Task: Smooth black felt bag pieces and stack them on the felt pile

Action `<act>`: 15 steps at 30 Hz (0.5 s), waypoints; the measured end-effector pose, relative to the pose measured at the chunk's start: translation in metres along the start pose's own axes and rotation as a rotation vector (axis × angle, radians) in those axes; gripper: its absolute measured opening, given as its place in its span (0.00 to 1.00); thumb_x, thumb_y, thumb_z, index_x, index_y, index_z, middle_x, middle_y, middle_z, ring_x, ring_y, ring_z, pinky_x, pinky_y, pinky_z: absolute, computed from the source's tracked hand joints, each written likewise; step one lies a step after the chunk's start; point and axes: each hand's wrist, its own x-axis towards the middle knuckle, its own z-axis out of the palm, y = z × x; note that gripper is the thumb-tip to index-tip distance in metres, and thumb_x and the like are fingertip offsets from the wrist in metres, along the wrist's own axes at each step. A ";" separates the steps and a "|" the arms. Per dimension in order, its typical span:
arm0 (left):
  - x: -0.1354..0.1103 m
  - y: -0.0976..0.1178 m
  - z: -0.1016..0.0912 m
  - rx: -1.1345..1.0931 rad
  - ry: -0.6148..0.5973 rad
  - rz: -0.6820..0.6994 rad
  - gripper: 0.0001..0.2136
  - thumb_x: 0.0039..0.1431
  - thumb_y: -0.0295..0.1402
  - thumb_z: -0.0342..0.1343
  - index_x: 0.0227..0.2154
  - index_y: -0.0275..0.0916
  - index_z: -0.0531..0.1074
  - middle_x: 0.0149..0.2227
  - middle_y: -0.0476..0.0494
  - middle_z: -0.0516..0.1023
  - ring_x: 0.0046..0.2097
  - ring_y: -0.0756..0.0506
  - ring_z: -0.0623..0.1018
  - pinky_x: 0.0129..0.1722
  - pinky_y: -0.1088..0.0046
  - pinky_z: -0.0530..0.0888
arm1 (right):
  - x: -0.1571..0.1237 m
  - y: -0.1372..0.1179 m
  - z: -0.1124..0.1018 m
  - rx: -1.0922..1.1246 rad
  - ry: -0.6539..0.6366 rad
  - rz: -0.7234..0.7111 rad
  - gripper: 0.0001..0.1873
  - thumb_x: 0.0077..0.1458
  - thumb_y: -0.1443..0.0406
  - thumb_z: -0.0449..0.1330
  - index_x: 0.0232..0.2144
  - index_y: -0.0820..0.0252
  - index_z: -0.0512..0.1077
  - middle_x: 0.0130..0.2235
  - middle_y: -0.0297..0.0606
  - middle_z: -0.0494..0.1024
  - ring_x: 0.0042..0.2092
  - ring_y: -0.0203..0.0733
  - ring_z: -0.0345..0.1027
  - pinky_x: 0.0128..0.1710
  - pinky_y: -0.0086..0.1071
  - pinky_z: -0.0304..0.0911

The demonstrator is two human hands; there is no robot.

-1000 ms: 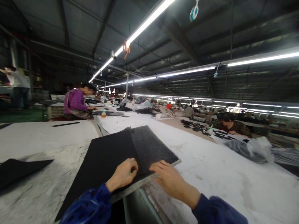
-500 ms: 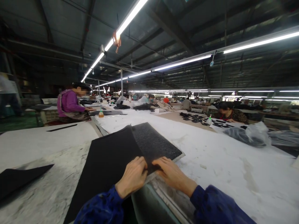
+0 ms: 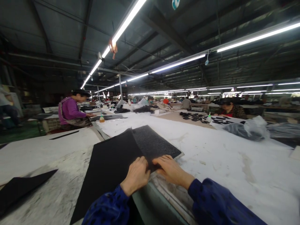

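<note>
A wide black fabric sheet (image 3: 110, 156) lies across the table edge in front of me. On its right is a dark grey, speckled felt-like piece (image 3: 154, 140), meeting the black along a slanting line. My left hand (image 3: 137, 173) is closed at the near edge where the two meet, its fingers curled over the black fabric. Close beside it, my right hand (image 3: 171, 170) has bent fingers pressed on the near edge of the grey piece, thumb tucked underneath. Both fingertips are partly hidden.
White-covered table (image 3: 217, 168) stretches right and ahead. Another black piece (image 3: 23, 187) lies left on a stained board (image 3: 58, 187). A bottle of amber liquid (image 3: 101, 118) stands ahead. A person in purple (image 3: 71, 109) works at left; a plastic bag (image 3: 255, 129) lies right.
The view has shifted slightly. Both hands stay at the near edge of the fabric, with barely any change in finger position.
</note>
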 end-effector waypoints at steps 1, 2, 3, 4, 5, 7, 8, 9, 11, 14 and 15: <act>0.001 0.002 0.000 0.030 -0.013 0.001 0.05 0.54 0.32 0.49 0.32 0.37 0.67 0.39 0.41 0.71 0.42 0.43 0.70 0.40 0.68 0.68 | 0.000 0.000 0.000 -0.001 0.001 0.000 0.18 0.52 0.70 0.56 0.47 0.57 0.66 0.47 0.36 0.73 0.50 0.42 0.62 0.52 0.38 0.50; 0.003 0.003 -0.001 0.060 -0.031 0.003 0.05 0.54 0.30 0.48 0.32 0.37 0.68 0.39 0.40 0.71 0.42 0.43 0.70 0.39 0.68 0.68 | 0.000 0.000 0.000 -0.003 -0.001 0.002 0.18 0.52 0.70 0.56 0.46 0.57 0.66 0.47 0.36 0.73 0.50 0.42 0.62 0.52 0.38 0.50; 0.005 0.004 -0.001 0.084 -0.046 0.006 0.06 0.55 0.29 0.47 0.32 0.37 0.68 0.39 0.40 0.71 0.42 0.42 0.70 0.38 0.68 0.68 | 0.000 0.000 0.000 -0.004 -0.005 0.005 0.17 0.52 0.70 0.56 0.46 0.57 0.66 0.47 0.37 0.73 0.49 0.42 0.62 0.52 0.38 0.50; 0.007 0.004 0.000 0.095 -0.057 0.008 0.07 0.55 0.28 0.46 0.32 0.37 0.69 0.39 0.40 0.72 0.42 0.43 0.71 0.37 0.69 0.67 | -0.001 0.000 0.000 -0.003 -0.009 0.009 0.17 0.52 0.69 0.56 0.46 0.58 0.66 0.47 0.37 0.73 0.49 0.42 0.62 0.52 0.39 0.51; 0.009 0.003 0.000 0.093 -0.064 0.008 0.07 0.55 0.27 0.46 0.31 0.37 0.69 0.38 0.41 0.72 0.41 0.43 0.71 0.37 0.70 0.67 | -0.001 0.000 -0.001 0.002 -0.012 0.012 0.17 0.52 0.69 0.56 0.46 0.58 0.66 0.47 0.38 0.73 0.49 0.43 0.63 0.52 0.39 0.51; 0.012 -0.001 0.000 0.048 -0.061 -0.007 0.08 0.55 0.27 0.46 0.29 0.38 0.71 0.36 0.43 0.73 0.40 0.45 0.73 0.36 0.71 0.66 | -0.001 0.000 -0.002 0.020 -0.012 0.020 0.17 0.52 0.70 0.56 0.46 0.58 0.66 0.47 0.38 0.73 0.50 0.43 0.63 0.52 0.39 0.51; 0.013 -0.004 0.000 0.007 -0.052 -0.019 0.08 0.54 0.27 0.46 0.28 0.39 0.71 0.35 0.45 0.74 0.39 0.45 0.73 0.35 0.72 0.66 | -0.002 0.000 -0.002 0.031 -0.008 0.023 0.17 0.52 0.70 0.56 0.46 0.57 0.66 0.47 0.37 0.73 0.50 0.43 0.63 0.52 0.39 0.51; 0.013 -0.006 0.000 -0.042 -0.040 -0.033 0.09 0.54 0.28 0.47 0.26 0.39 0.72 0.35 0.46 0.74 0.38 0.46 0.74 0.35 0.73 0.66 | -0.002 0.000 -0.002 0.043 -0.003 0.025 0.17 0.51 0.70 0.56 0.45 0.57 0.67 0.47 0.37 0.74 0.50 0.43 0.63 0.52 0.39 0.51; 0.012 -0.010 -0.001 -0.146 -0.009 -0.067 0.09 0.52 0.28 0.48 0.25 0.40 0.73 0.34 0.48 0.75 0.36 0.48 0.74 0.34 0.74 0.65 | -0.002 0.001 -0.001 0.064 0.012 0.024 0.17 0.51 0.71 0.56 0.45 0.57 0.67 0.47 0.36 0.74 0.50 0.43 0.63 0.53 0.39 0.51; 0.010 -0.012 0.000 -0.300 0.042 -0.141 0.08 0.48 0.27 0.49 0.22 0.40 0.74 0.32 0.50 0.76 0.33 0.49 0.73 0.32 0.75 0.64 | -0.002 0.002 -0.001 0.084 0.031 0.011 0.17 0.51 0.71 0.57 0.45 0.57 0.67 0.47 0.35 0.74 0.50 0.41 0.64 0.53 0.38 0.50; 0.010 -0.013 0.001 -0.351 0.062 -0.168 0.08 0.47 0.27 0.50 0.22 0.40 0.74 0.31 0.50 0.76 0.33 0.49 0.73 0.31 0.75 0.64 | -0.001 0.002 -0.001 0.086 0.032 0.006 0.17 0.51 0.71 0.57 0.45 0.57 0.67 0.46 0.35 0.74 0.50 0.41 0.64 0.53 0.38 0.50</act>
